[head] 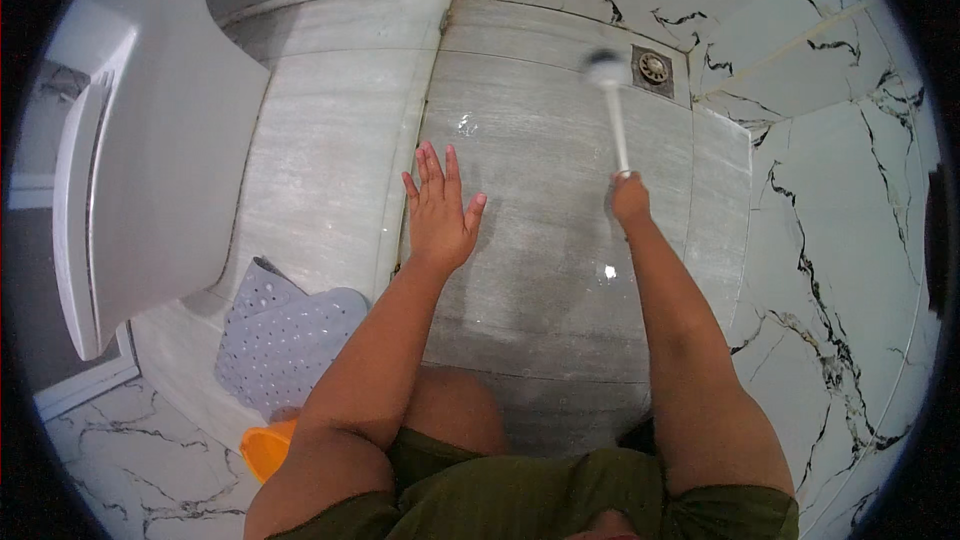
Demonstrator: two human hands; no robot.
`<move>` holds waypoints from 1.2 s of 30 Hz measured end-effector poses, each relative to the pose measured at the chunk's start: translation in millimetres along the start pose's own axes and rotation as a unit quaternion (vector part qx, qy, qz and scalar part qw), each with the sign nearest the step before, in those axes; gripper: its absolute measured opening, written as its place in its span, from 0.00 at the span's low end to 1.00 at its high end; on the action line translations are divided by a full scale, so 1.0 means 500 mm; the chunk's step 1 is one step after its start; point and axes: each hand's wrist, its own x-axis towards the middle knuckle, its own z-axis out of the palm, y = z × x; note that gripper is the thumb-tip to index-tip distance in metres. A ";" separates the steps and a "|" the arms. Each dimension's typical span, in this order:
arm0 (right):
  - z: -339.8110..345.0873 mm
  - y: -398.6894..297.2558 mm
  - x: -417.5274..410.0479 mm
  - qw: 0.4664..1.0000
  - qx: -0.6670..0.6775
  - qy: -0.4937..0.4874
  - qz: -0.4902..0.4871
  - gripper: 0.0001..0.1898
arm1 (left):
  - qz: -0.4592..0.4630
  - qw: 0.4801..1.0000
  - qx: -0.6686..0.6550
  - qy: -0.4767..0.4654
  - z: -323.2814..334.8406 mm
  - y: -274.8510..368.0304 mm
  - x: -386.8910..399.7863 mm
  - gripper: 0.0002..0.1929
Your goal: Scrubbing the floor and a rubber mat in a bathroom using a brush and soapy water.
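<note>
My right hand point(631, 199) grips the handle end of a white long-handled brush point(616, 120). The brush's dark-and-white head is blurred and lies over the grey floor tiles point(540, 157), just left of a round metal floor drain point(654, 69). With its fingers apart, my left hand point(444, 214) holds nothing. It is over the tiles beside the raised edge point(427, 101) that divides the floor; whether it touches the floor I cannot tell. Wet, shiny spots show on the tiles near both hands.
A white toilet point(180, 127) stands at the left. Below it lies a folded grey perforated mat point(292, 337), with an orange plastic vessel point(268, 448) partly behind my left arm. Marble-patterned wall tiles point(832, 217) rise along the right and the far side.
</note>
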 end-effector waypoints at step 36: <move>-0.058 0.374 -0.466 0.995 -0.043 -0.088 -0.010 0.20 | 0.076 0.996 0.027 -0.046 0.002 0.068 -0.021 0.33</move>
